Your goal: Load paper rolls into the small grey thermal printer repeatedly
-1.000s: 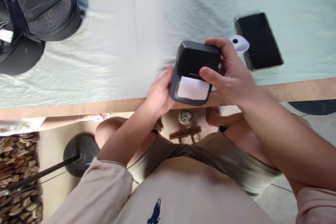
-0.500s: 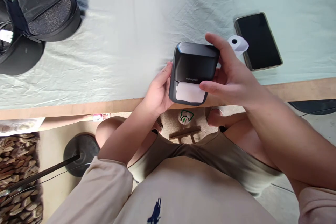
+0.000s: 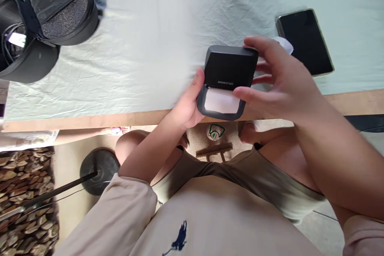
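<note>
printer: a small dark label printer [image 3: 228, 80] is held up just over the near edge of the table [image 3: 90, 122], lid raised, a white strip of paper [image 3: 221, 101] showing in the open bay below the lid.
left hand: the left hand [image 3: 189, 104] cups the printer's left side from underneath, thumb pressed on the left edge, clasped firmly around the body.
right hand: the right hand [image 3: 279, 84] curls round the printer's right side, forefinger laid on the lid's far corner, thumb touching the near right corner by the paper; the other fingers are spread loose behind it.
paper roll: a white paper roll [image 3: 285, 44] lies on the cloth just behind the right hand, mostly hidden by the fingers.
phone: a dark phone [image 3: 304, 40] lies face up toward the table's right end, just beside the roll.
bag: a black bag [image 3: 57, 6] sits at the table's far left corner, unzipped.
cloth: a pale, creased cloth [image 3: 144, 28] covers the tabletop up to its wooden near edge.
</note>
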The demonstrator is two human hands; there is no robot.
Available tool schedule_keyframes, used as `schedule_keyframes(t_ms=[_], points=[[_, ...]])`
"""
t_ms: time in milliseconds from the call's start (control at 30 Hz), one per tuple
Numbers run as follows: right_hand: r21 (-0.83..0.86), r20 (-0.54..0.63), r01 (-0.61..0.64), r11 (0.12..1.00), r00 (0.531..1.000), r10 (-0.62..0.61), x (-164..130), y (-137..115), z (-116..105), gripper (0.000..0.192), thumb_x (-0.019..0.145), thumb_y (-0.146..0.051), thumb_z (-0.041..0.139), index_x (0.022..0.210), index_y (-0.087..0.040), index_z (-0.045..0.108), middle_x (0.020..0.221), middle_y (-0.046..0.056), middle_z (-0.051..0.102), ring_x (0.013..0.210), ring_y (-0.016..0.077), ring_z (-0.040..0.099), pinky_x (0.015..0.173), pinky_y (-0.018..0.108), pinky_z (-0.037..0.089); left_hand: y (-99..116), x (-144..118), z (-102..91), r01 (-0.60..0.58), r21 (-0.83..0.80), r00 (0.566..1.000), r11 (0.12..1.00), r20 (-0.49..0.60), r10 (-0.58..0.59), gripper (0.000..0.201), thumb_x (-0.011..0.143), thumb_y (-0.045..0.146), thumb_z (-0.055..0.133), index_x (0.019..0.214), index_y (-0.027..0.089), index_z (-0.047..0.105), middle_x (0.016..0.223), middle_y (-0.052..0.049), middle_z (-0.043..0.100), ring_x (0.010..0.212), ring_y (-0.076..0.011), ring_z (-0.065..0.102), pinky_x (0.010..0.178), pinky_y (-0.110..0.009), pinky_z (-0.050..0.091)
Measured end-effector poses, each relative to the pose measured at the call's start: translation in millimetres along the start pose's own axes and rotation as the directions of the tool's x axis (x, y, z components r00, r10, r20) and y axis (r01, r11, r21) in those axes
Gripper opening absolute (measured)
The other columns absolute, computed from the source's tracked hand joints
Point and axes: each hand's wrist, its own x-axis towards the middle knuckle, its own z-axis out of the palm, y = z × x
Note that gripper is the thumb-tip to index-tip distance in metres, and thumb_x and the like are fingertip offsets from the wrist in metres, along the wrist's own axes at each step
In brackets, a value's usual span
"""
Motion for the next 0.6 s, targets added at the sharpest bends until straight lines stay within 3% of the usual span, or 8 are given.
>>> schedule_keyframes(t_ms=[100, 200, 267, 333, 400, 533, 600], points=[[-0.184, -0.212, -0.002, 0.983, 0.977, -0.037, -1.2, -7.3, 4.7, 0.09, 0.081, -0.067, 0.104, 0.16, -0.039, 0.071, 0.133, 0.008, 0.08, 0.119, 0.037, 0.082, 0.099, 0.058, 0.075, -2.7, 0.1, -5.4, 0.0, 0.039, 1.0, 0.999, 0.026, -0.001, 0.06, 0.121, 0.071, 0.063, 0.131, 0.019, 0.089, 0.134, -0.013, 0.093, 0.168, -0.0425, 0.07, 0.136, -0.056, 0.064], [-0.198, -0.298, -0.074, 0.978, 0.954, 0.012, -3.7, -22.2, 13.6, 0.07, 0.084, -0.064, 0.102, 0.14, -0.035, 0.073, 0.086, 0.0, 0.07, 0.092, 0.031, 0.08, 0.087, 0.051, 0.07, -5.2, 1.1, -7.9, -0.016, 0.058, 1.0, 0.998, 0.023, 0.015, 0.065, 0.117, 0.079, 0.065, 0.14, 0.023, 0.087, 0.141, -0.012, 0.092, 0.174, -0.0426, 0.064, 0.138, -0.059, 0.063], [-0.162, -0.345, -0.077, 0.984, 0.938, 0.016, -6.1, -32.8, 15.7, 0.056, 0.091, -0.067, 0.096, 0.13, -0.036, 0.071, 0.092, 0.0, 0.073, 0.08, 0.0268, 0.077, 0.072, 0.046, 0.063, -6.0, 1.2, -7.1, -0.04, 0.065, 0.999, 0.997, 0.038, 0.037, 0.065, 0.117, 0.081, 0.065, 0.137, 0.023, 0.087, 0.143, -0.012, 0.091, 0.177, -0.0439, 0.061, 0.139, -0.058, 0.062], [-0.148, -0.404, -0.075, 0.986, 0.915, 0.009, -8.6, -42.0, 12.6, 0.043, 0.102, -0.071, 0.085, 0.125, -0.038, 0.069, 0.123, 0.003, 0.078, 0.079, 0.0234, 0.076, 0.065, 0.046, 0.058, -5.7, 1.1, -5.7, -0.049, 0.095, 0.998, 0.994, 0.047, 0.045, 0.057, 0.119, 0.074, 0.065, 0.127, 0.023, 0.087, 0.14, -0.012, 0.092, 0.175, -0.0429, 0.063, 0.138, -0.055, 0.063], [-0.142, -0.408, -0.08, 0.987, 0.913, 0.015, -10.3, -48.6, 6.0, 0.037, 0.111, -0.075, 0.072, 0.124, -0.041, 0.064, 0.142, 0.002, 0.075, 0.087, 0.0225, 0.081, 0.065, 0.047, 0.063, -4.8, 1.3, -5.0, -0.036, 0.134, 0.999, 0.99, 0.034, 0.032, 0.049, 0.122, 0.066, 0.064, 0.122, 0.023, 0.086, 0.134, -0.01, 0.092, 0.169, -0.0403, 0.07, 0.136, -0.051, 0.064], [-0.088, -0.323, -0.041, 0.995, 0.946, 0.011, -8.9, -50.2, -1.0, 0.027, 0.117, -0.065, 0.066, 0.125, -0.04, 0.061, 0.139, 0.005, 0.076, 0.112, 0.0262, 0.086, 0.077, 0.047, 0.073, -3.6, 2.6, -6.2, -0.014, 0.147, 1.0, 0.989, -0.025, 0.018, 0.047, 0.123, 0.065, 0.063, 0.127, 0.024, 0.085, 0.126, -0.007, 0.092, 0.158, -0.0386, 0.078, 0.13, -0.051, 0.068], [-0.108, -0.289, -0.037, 0.993, 0.957, 0.004, -5.5, -44.1, 2.5, 0.017, 0.115, -0.053, 0.069, 0.122, -0.037, 0.067, 0.134, 0.005, 0.08, 0.106, 0.0264, 0.084, 0.08, 0.048, 0.072, -3.7, 2.4, -6.4, -0.016, 0.142, 0.999, 0.99, -0.028, 0.021, 0.047, 0.122, 0.066, 0.064, 0.125, 0.024, 0.085, 0.125, -0.007, 0.091, 0.155, -0.0384, 0.08, 0.129, -0.051, 0.069]])
